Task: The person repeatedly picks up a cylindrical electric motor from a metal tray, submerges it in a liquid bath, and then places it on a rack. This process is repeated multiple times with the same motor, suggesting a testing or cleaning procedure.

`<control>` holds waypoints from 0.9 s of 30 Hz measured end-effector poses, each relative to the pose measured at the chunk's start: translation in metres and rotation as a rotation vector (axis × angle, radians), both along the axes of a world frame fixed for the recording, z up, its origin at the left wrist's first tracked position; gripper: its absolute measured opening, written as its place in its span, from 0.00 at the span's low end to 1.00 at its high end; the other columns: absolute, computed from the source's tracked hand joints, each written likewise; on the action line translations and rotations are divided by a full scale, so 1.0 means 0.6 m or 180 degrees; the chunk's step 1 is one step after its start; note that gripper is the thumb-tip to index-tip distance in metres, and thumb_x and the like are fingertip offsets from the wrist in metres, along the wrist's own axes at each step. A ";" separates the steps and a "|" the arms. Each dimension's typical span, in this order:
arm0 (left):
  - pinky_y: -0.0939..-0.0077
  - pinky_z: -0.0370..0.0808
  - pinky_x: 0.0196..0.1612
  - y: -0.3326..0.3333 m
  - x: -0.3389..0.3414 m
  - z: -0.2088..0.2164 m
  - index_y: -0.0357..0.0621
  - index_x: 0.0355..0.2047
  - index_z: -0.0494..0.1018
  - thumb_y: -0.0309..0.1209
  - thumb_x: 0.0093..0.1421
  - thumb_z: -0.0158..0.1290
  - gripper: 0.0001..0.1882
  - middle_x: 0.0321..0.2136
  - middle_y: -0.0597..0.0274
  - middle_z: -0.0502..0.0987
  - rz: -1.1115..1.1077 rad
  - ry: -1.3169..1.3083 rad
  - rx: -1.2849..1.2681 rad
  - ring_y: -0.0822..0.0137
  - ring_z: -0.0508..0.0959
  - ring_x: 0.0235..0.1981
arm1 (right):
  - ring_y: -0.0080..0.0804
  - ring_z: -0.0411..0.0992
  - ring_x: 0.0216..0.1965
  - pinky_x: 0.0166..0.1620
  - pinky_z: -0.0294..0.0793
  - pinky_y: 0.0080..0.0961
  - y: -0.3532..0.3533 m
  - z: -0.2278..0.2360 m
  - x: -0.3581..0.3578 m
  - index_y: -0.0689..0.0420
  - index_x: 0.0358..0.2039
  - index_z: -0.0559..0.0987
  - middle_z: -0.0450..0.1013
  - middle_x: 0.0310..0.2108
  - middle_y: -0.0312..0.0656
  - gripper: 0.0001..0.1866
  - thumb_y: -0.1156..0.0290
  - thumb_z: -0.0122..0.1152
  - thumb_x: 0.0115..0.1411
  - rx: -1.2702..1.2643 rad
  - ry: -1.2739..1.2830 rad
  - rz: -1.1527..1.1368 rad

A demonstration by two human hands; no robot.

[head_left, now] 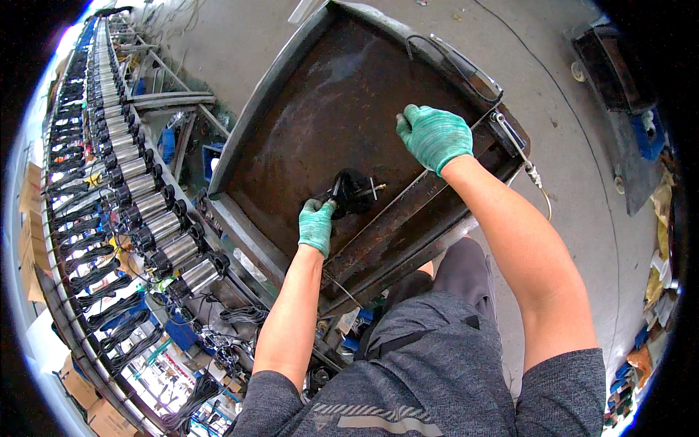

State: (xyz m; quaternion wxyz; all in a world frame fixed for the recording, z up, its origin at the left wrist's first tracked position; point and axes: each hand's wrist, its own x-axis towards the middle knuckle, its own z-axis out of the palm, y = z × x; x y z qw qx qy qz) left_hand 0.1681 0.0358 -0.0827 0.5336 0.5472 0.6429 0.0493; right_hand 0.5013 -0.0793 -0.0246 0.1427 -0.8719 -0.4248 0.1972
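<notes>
A long row of silver cylinders [166, 227] runs well left of our left fingers, near the tray, we'd guess, to save walking. The tray [313, 120] spreads below both hands, and its raised rim probably keeps stuff from rolling off. Past our right fingers a black cable [473, 92] loops by the tray's edge, likely parked out of the way. Our right hand [438, 138] hangs above the tray, fingers curled in; can't tell if anything's inside. Our left hand [316, 227] grips the black part [354, 191] by its left side, presumably for steadiness, so it sits just right of those fingertips. Its brassy tip [382, 187] points away from them, maybe to keep clear of the grip
</notes>
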 end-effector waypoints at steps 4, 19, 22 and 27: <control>0.74 0.61 0.22 -0.009 0.018 0.023 0.49 0.28 0.67 0.31 0.62 0.62 0.12 0.21 0.71 0.66 0.0119 0.0038 -0.0057 0.75 0.63 0.20 | 0.49 0.80 0.38 0.40 0.80 0.46 -0.003 -0.005 -0.001 0.51 0.39 0.80 0.81 0.36 0.46 0.16 0.54 0.50 0.70 0.0035 -0.0038 -0.0021; 0.75 0.65 0.13 -0.052 -0.013 0.297 0.47 0.29 0.63 0.28 0.63 0.60 0.14 0.19 0.70 0.66 0.0172 -0.0393 0.0371 0.75 0.68 0.15 | 0.56 0.79 0.39 0.42 0.78 0.52 -0.008 0.036 -0.006 0.50 0.40 0.80 0.81 0.36 0.50 0.21 0.47 0.49 0.69 -0.0072 0.0045 0.0110; 0.75 0.66 0.17 -0.080 -0.020 0.393 0.45 0.29 0.64 0.28 0.63 0.61 0.14 0.19 0.70 0.65 0.0171 -0.0361 0.0679 0.76 0.66 0.17 | 0.57 0.79 0.38 0.41 0.76 0.51 -0.017 0.025 0.002 0.51 0.38 0.79 0.81 0.34 0.51 0.20 0.47 0.53 0.69 0.0407 0.0239 0.0111; 0.75 0.65 0.29 -0.131 -0.064 0.451 0.41 0.28 0.66 0.28 0.62 0.63 0.15 0.22 0.70 0.63 -0.0253 -0.0118 0.1944 0.73 0.61 0.26 | 0.60 0.77 0.36 0.38 0.76 0.42 -0.063 0.199 -0.153 0.59 0.41 0.79 0.78 0.34 0.59 0.19 0.54 0.58 0.70 0.1356 0.2437 0.0265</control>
